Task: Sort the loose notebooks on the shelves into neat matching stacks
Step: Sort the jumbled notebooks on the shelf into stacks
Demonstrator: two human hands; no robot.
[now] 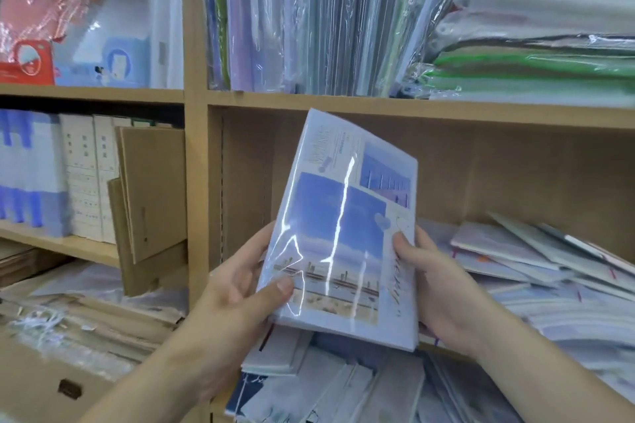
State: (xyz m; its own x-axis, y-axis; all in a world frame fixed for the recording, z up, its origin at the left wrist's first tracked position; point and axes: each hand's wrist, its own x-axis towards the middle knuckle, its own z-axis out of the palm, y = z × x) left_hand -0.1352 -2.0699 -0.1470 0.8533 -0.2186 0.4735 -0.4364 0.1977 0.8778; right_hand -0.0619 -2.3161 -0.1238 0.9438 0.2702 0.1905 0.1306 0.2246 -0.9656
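One blue notebook in shiny wrap tilts up before the shelf. Two hands hold it: the left hand grips its left edge, the right hand its right edge, thumbs on front. Many loose notebooks lie behind

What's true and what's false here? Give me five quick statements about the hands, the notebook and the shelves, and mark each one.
1. The left hand and right hand both grip the notebook. True.
2. The notebook's cover shows a red flower. False: it shows blue sky pictures.
3. Loose notebooks lie untidily on the shelf right of the hands. True.
4. The upper shelf holds only one box. False: plastic-wrapped folders crowd it.
5. Cardboard stands in the left compartment. True.
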